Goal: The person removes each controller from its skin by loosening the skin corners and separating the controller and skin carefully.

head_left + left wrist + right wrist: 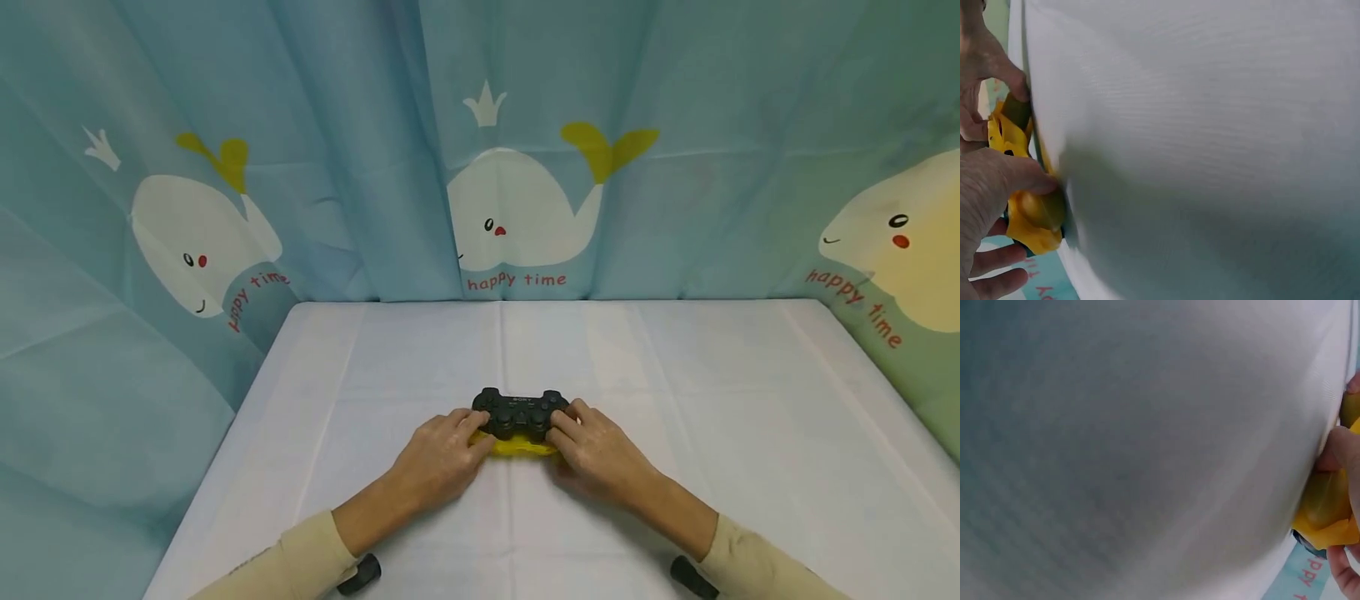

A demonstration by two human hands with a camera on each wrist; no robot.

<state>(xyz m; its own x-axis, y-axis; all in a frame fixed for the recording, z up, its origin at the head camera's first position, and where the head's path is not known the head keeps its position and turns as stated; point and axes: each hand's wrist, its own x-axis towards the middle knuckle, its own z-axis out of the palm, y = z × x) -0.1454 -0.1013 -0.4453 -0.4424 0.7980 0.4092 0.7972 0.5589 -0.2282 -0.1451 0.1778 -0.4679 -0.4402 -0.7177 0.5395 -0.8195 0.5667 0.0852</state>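
Note:
A black game controller point(521, 413) is held between both hands above the white-covered table, its buttons and sticks facing up. Along its near edge shows a yellow flexible cover point(519, 447). My left hand point(444, 457) grips the left end of controller and cover, while my right hand point(602, 452) grips the right end. In the left wrist view, the yellow cover point(1022, 239) wraps round part of the handles, with the left thumb pressed on it. In the right wrist view, the right hand point(1349, 462) pinches the cover point(1334, 532) near its handle end.
White cloth covers the table point(750, 417). Behind it and at its sides hangs a blue-green curtain point(360, 167) printed with whales. A dark wrist device sticks out beside each sleeve, on the left point(361, 575) and on the right point(693, 577).

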